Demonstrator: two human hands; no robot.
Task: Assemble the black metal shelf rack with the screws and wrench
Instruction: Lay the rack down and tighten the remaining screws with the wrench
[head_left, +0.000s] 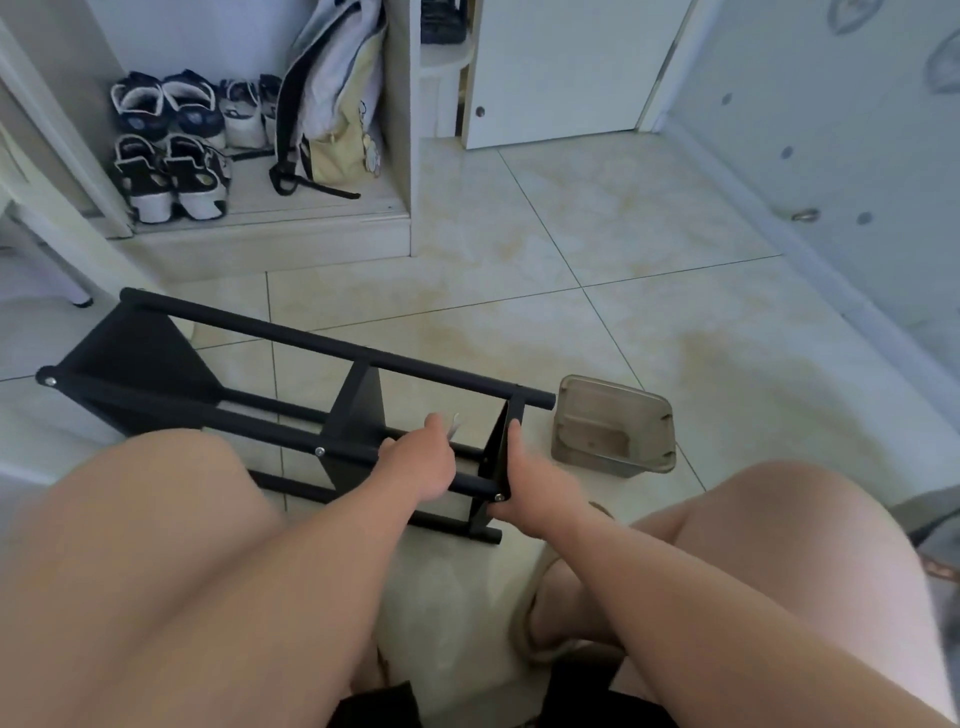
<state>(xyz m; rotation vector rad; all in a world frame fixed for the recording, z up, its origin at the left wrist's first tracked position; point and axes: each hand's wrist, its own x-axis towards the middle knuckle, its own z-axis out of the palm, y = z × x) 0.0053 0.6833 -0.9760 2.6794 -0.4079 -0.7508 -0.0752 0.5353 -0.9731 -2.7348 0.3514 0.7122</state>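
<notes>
the black shelf rack (337, 353) lies on its side for screw access. our right hand (535, 488) curls round the end panel (500, 447), steadying it; our left hand (415, 465) pinches the wrench (456, 423).

Black metal shelf rack (332, 346) on its side, silver screws (319, 451) at its pole joints, silvery wrench (456, 423) tip near its end

One black rack (337, 345), three visible screws (319, 451), one wrench (456, 423), one clear tub (615, 460), one backpack (332, 104), six shoes (143, 179).
</notes>
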